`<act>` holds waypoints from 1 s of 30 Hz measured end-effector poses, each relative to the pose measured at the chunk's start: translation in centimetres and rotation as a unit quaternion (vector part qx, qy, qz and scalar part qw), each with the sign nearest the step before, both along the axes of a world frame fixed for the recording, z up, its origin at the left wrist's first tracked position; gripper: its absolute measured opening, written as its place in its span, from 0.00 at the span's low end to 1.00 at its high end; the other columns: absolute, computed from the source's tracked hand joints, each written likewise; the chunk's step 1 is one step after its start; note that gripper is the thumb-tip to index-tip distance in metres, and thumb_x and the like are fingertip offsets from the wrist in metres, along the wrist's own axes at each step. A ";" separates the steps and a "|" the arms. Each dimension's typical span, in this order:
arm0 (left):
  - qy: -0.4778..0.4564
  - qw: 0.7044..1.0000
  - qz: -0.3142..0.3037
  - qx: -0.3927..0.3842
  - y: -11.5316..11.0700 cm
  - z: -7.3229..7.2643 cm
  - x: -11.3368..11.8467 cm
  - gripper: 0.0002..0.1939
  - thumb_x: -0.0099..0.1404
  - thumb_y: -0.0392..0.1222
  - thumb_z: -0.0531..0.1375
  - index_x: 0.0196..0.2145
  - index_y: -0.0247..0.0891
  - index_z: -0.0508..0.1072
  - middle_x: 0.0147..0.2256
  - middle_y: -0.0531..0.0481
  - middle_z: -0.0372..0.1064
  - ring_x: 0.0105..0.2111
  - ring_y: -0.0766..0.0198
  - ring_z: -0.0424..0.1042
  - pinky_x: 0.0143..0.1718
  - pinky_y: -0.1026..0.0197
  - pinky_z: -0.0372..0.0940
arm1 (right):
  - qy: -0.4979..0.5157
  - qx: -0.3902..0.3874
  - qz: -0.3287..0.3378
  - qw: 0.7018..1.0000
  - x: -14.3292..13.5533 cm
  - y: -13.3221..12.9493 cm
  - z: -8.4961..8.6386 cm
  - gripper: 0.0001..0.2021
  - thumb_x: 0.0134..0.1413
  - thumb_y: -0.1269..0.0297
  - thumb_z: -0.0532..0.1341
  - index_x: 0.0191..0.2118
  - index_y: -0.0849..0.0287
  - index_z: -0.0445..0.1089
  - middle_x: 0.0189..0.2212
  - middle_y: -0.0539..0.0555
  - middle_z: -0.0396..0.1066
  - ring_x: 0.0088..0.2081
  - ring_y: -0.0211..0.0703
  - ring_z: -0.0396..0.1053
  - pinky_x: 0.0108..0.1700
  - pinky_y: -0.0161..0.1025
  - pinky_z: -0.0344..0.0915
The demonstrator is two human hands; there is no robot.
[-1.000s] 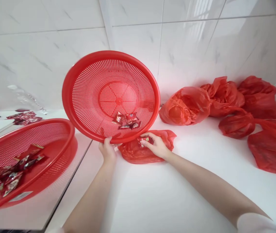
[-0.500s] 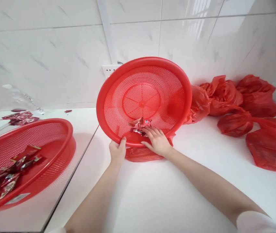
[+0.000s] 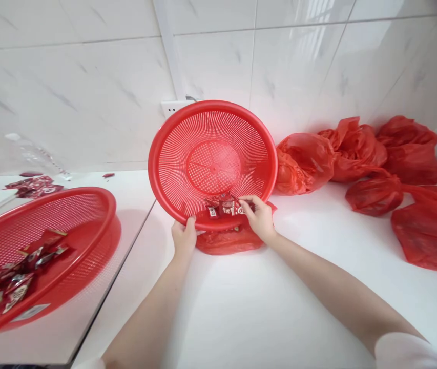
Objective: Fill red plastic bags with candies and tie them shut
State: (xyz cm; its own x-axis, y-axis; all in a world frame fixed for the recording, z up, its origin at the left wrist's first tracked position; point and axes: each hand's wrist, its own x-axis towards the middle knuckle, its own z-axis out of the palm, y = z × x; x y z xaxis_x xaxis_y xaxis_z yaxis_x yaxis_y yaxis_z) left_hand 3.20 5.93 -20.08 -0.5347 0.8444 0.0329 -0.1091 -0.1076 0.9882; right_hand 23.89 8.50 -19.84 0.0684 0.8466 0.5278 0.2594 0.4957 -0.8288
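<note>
A red perforated basket [image 3: 213,110] is tilted up on its edge, its inside facing me. My left hand [image 3: 184,236] grips its lower left rim, thumb over the edge. At the bottom of the basket lie several small red-wrapped packets [image 3: 222,204]. The fingers of my right hand [image 3: 258,218] are pinched on a packet [image 3: 238,209] at the lower right inside the basket. Beneath the lower rim sits a red plastic bag [image 3: 228,242] on the white table; its opening is partly hidden by the basket.
Another red basket [image 3: 105,205] with several packets [image 3: 26,269] stands at the left. Behind it are loose packets [image 3: 36,186] and a clear bottle [image 3: 36,156]. Several filled red bags [image 3: 356,148] sit along the tiled wall at the right. A wall socket [image 3: 172,107] is behind the basket.
The tilted basket has shifted slightly left and its top has dropped. My right hand has gone from spread fingers over the packets to a pinch, slightly further right.
</note>
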 end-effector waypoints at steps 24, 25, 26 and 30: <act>-0.055 0.993 0.101 0.036 0.3 0.4 -0.5 0.09 0.53 0.39 0.60 0.33 0.34 0.69 0.29 0.50 0.72 0.26 0.63 0.74 0.28 0.57 0.75 | 0.017 -0.048 0.035 0.998 -0.1 0.1 -0.3 0.09 0.59 0.59 0.56 0.39 0.57 0.68 0.34 0.53 0.73 0.36 0.42 0.70 0.41 0.40 0.66; -0.050 0.993 0.097 0.037 0.2 0.5 -0.5 0.09 0.53 0.39 0.60 0.33 0.34 0.69 0.29 0.50 0.72 0.26 0.62 0.75 0.28 0.57 0.75 | 0.014 -0.045 0.041 0.998 -0.1 0.1 -0.3 0.09 0.59 0.59 0.56 0.39 0.57 0.68 0.34 0.53 0.73 0.36 0.42 0.70 0.41 0.40 0.66; -0.044 0.994 0.093 0.040 0.2 0.5 -0.4 0.09 0.53 0.40 0.60 0.33 0.34 0.70 0.28 0.50 0.72 0.26 0.62 0.75 0.28 0.57 0.75 | 0.010 -0.043 0.045 0.998 0.0 0.1 -0.4 0.09 0.60 0.59 0.56 0.40 0.57 0.69 0.34 0.53 0.73 0.36 0.42 0.70 0.41 0.40 0.66; -0.025 0.995 0.081 0.044 0.0 0.6 -0.3 0.09 0.54 0.40 0.60 0.33 0.35 0.71 0.29 0.49 0.73 0.27 0.60 0.76 0.27 0.58 0.75 | -0.053 0.008 0.029 0.998 0.2 0.0 -0.4 0.10 0.62 0.60 0.54 0.41 0.57 0.69 0.36 0.55 0.74 0.39 0.45 0.71 0.44 0.42 0.66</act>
State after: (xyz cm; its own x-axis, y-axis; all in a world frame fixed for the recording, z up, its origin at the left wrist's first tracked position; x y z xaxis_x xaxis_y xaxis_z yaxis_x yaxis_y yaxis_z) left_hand 2.88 5.92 -19.49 -0.6662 0.7422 0.0734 -0.1317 -0.2139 0.9679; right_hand 24.06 8.55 -20.27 -0.0374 0.8386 0.5434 0.3167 0.5257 -0.7895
